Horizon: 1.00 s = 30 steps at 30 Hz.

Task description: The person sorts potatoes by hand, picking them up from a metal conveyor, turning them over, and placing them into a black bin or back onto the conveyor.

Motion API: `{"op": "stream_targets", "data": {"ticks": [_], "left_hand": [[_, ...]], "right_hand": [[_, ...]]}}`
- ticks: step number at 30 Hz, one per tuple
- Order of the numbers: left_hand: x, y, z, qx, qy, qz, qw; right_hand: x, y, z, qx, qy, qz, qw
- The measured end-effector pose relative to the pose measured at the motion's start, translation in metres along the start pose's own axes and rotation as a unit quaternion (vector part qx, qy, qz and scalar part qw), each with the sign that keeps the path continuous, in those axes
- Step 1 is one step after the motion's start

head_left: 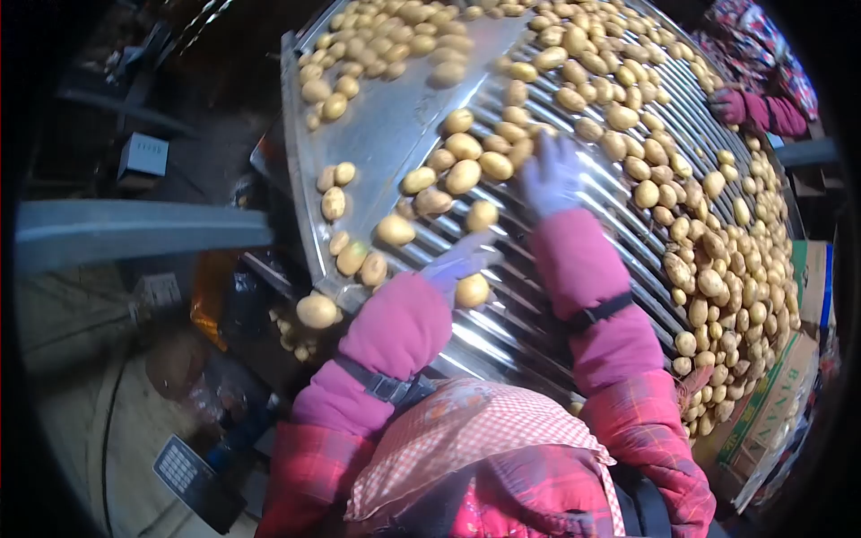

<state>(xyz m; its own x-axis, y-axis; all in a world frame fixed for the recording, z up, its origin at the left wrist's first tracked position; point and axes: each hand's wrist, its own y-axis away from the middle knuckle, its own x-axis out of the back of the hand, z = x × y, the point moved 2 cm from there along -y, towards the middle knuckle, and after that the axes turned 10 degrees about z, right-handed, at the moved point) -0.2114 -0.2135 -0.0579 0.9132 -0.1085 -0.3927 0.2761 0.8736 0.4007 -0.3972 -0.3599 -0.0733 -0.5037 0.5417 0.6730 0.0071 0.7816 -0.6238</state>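
Note:
My left hand (459,262), in a pale purple glove, is over the metal rollers (516,314), its fingers stretched out between two potatoes. One potato (472,290) lies just below it and another (482,214) just above. My right hand (551,177), gloved alike and slightly blurred, is farther forward with its fingers spread. Its fingertips are beside a cluster of potatoes (496,165) on the rollers; whether they touch is unclear. Nothing shows gripped in either hand.
Many potatoes (708,282) are heaped along the right side. A smooth metal plate (377,108) carries more at the upper left. A co-worker's gloved hand (728,106) is at the upper right. A grey beam (143,235) and a keypad device (184,468) are at the left.

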Motion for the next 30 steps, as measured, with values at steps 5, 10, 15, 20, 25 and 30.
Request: {"op": "stream_targets", "data": {"ticks": [5,10,15,20,25,30], "left_hand": [[0.024,-0.018,-0.015,-0.001,0.026,0.213,0.977],[0.007,-0.003,0.008,0.103,0.093,0.179,0.974],[-0.003,-0.002,0.02,0.136,0.088,0.201,0.966],[-0.003,-0.004,0.018,0.104,0.071,0.187,0.974],[-0.005,0.004,0.016,0.024,0.0,0.18,0.983],[-0.002,0.0,0.018,0.067,0.059,0.183,0.979]], "right_hand": [[-0.042,-0.001,-0.054,-0.044,-0.179,-0.016,0.983],[0.034,-0.038,0.017,0.042,-0.149,0.046,0.987],[0.112,-0.087,0.201,-0.009,0.192,0.113,0.975],[0.122,-0.094,0.248,-0.269,0.239,-0.208,0.909],[0.106,-0.089,0.248,-0.237,0.106,-0.278,0.925],[0.104,-0.066,0.155,-0.084,0.148,-0.278,0.945]]}}
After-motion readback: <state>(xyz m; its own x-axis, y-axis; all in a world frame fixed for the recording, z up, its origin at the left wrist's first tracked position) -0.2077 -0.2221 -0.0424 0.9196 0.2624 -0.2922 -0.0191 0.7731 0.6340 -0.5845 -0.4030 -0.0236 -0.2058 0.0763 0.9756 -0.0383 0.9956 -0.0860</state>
